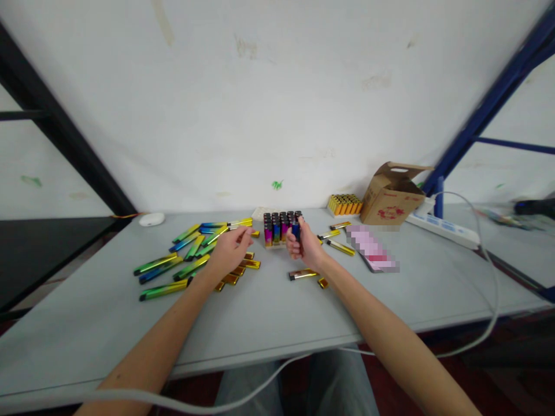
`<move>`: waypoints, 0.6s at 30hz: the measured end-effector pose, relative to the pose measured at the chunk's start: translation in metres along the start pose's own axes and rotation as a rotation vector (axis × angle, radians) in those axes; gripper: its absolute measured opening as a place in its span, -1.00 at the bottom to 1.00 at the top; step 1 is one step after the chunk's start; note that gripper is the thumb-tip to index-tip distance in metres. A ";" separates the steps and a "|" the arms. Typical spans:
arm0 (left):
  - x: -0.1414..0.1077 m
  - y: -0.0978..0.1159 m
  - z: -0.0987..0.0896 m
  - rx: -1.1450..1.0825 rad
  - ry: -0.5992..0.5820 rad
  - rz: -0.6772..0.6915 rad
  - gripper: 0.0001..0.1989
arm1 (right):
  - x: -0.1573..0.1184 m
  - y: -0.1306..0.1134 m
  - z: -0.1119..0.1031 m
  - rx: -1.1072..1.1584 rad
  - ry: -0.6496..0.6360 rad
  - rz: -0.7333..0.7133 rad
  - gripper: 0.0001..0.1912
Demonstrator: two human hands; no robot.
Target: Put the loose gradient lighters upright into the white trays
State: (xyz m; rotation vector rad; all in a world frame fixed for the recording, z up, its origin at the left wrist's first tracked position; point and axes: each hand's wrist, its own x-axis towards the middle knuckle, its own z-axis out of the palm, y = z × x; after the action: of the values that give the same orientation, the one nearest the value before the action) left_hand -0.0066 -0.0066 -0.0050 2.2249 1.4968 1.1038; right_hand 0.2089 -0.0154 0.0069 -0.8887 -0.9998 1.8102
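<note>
My right hand (304, 244) is closed around a blue cigarette lighter (295, 230) held upright, thumb at its top. Just behind it stands a tray of upright lighters (276, 228) with dark tops and purple, blue and gold bodies. My left hand (234, 248) is closed, thumb and fingers together, over the right side of a loose heap of shiny green, blue and gold lighters (186, 267). Whether anything is in its fingers I cannot make out. Gold lighters (250, 263) stick out beside and below the left hand. Near my right wrist lies another lighter (303, 274).
A phone (372, 249) and a few loose lighters (341, 247) lie to the right. Farther back are a block of yellow-orange lighters (346, 204), an open cardboard box (390, 199) and a power strip (446, 230). A white case (151, 219) sits back left. A white cable (277, 372) crosses the front.
</note>
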 end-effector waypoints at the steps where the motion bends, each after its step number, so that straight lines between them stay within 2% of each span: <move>1: 0.000 0.000 0.000 0.001 0.001 0.003 -0.56 | 0.000 0.000 0.000 0.000 -0.011 -0.009 -0.42; 11: -0.001 -0.001 0.000 0.000 -0.007 -0.006 -0.54 | -0.002 -0.001 -0.001 0.041 -0.069 -0.086 -0.37; 14: -0.001 -0.001 0.000 -0.008 -0.009 0.004 -0.55 | -0.002 -0.001 -0.001 0.076 -0.089 -0.098 -0.46; 18: -0.001 -0.002 0.001 0.002 -0.018 0.015 -0.57 | 0.000 0.000 -0.001 0.084 -0.065 -0.151 -0.71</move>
State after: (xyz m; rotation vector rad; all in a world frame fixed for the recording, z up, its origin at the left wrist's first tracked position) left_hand -0.0074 -0.0063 -0.0072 2.2449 1.4766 1.0851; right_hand 0.2100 -0.0152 0.0069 -0.6886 -0.9962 1.7493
